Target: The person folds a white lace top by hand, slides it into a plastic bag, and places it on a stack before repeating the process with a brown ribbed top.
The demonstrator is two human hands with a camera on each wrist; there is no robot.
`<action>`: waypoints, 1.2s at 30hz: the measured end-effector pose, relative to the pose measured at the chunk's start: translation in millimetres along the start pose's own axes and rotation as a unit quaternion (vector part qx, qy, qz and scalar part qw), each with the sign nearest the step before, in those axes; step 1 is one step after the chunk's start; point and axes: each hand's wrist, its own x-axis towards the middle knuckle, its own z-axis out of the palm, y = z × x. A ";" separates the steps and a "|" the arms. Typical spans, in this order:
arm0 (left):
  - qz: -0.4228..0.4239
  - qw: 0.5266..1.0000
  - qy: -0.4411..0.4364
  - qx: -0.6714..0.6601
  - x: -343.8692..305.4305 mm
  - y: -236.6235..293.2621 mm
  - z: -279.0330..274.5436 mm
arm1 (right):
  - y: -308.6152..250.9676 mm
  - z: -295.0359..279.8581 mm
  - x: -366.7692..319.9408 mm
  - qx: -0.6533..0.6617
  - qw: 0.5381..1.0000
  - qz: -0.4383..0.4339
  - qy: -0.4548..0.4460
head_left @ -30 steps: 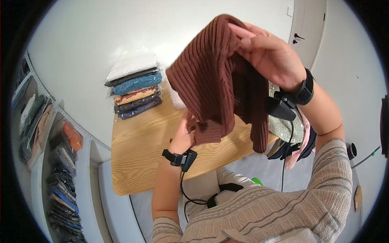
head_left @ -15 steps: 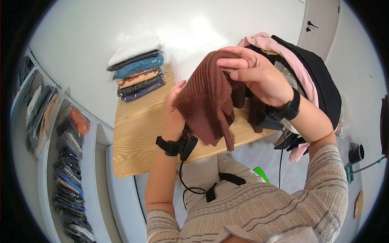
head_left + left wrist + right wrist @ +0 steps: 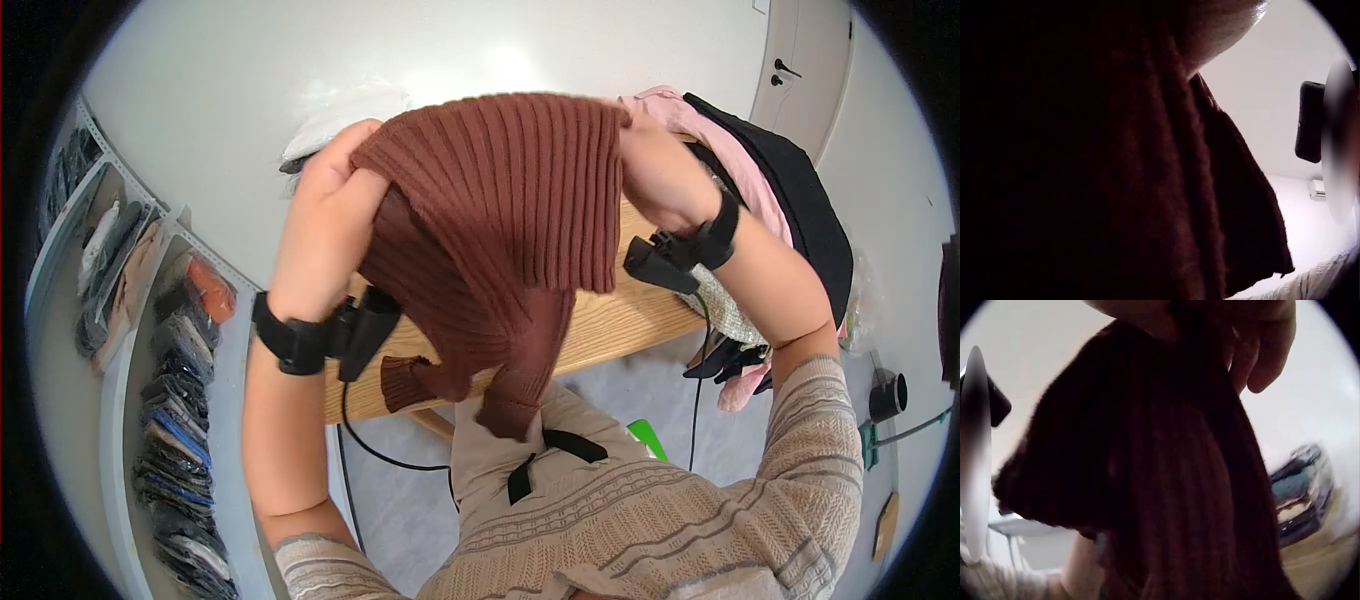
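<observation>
A brown ribbed knit sweater [image 3: 500, 190] hangs in the air between both hands, its upper edge stretched wide and two cuffed ends dangling toward the person's lap. The left hand [image 3: 335, 220] grips its upper left corner, the fingers curled into the knit. At the upper right corner the right hand [image 3: 670, 180] pinches the edge, its fingertips partly hidden by the fabric in the head view. Dark folds of the sweater [image 3: 1179, 469] fill the right wrist view, below the right hand's fingers [image 3: 1269, 359]. The left wrist view is mostly covered by the sweater [image 3: 1166, 175].
Below is a wooden table [image 3: 640, 310]. A stack of bagged garments [image 3: 1297, 494] stands at its back left, mostly behind the sweater in the head view. Pink and black clothes [image 3: 780, 190] are heaped at the right. Shelves of bagged clothes [image 3: 180, 420] line the left side.
The sweater has gone from bunched to spread wide between the hands. The left hand has moved up and left to its upper corner; the right hand has shifted slightly and stays at the other side.
</observation>
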 end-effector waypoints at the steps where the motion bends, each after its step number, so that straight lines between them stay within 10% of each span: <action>1: 0.000 1.000 0.000 0.000 -0.1 2.8 -6.6 | -8.4 -1.2 -2.3 0.025 1.000 0.011 -0.002; 5: -0.088 0.990 -0.078 0.072 -8.0 -5.6 -26.5 | -17.5 -27.3 3.5 0.340 0.923 0.037 -0.175; 12: -0.182 0.971 -0.155 0.032 -54.2 -71.7 -39.6 | -45.3 -29.0 -16.6 0.410 0.874 0.129 -0.227; 16: -0.105 0.985 0.140 0.008 -67.9 -53.1 -73.4 | -39.8 -38.3 -20.1 0.386 0.893 0.081 -0.218; 22: 0.047 0.900 0.230 0.368 -40.0 37.9 -113.4 | -24.3 -35.9 -21.4 0.350 0.913 0.089 -0.192; 28: 0.150 0.821 0.140 0.532 13.8 85.1 -159.0 | 13.9 -8.3 -42.2 0.447 0.856 0.123 -0.227; 36: 0.021 0.885 -0.032 0.464 95.7 -63.3 -60.5 | 85.9 -52.5 -66.9 0.347 0.892 0.289 -0.019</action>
